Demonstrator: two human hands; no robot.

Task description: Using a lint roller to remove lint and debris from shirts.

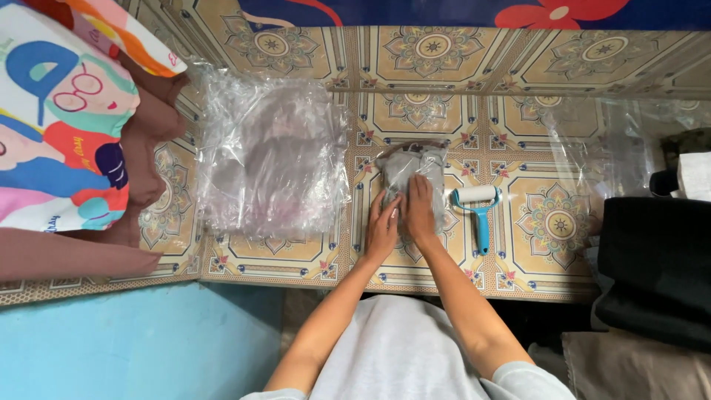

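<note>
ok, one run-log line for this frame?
left hand: flat on bagged grey garment | right hand: flat on it too | lint roller: beside, right | stack of clear bags: left

Single view only, head-mounted. Looks almost straight down from above the wearer's chest, facing forward across the patterned counter (548, 222) toward the back wall. Own forearms enter from bottom centre, left hand (383, 230) and right hand (418, 211) meeting near frame middle, so optical axis sits about at arm's reach. Medium-close range: full counter depth fits, front edge to wall base. Top edge catches a strip of blue floral cloth (474, 11). Left edge cut by a colourful printed fabric (59, 111), right edge by a black bundle (655, 259). Bottom shows own grey shirt (400, 348). No second view, so no overlap to report.
</note>
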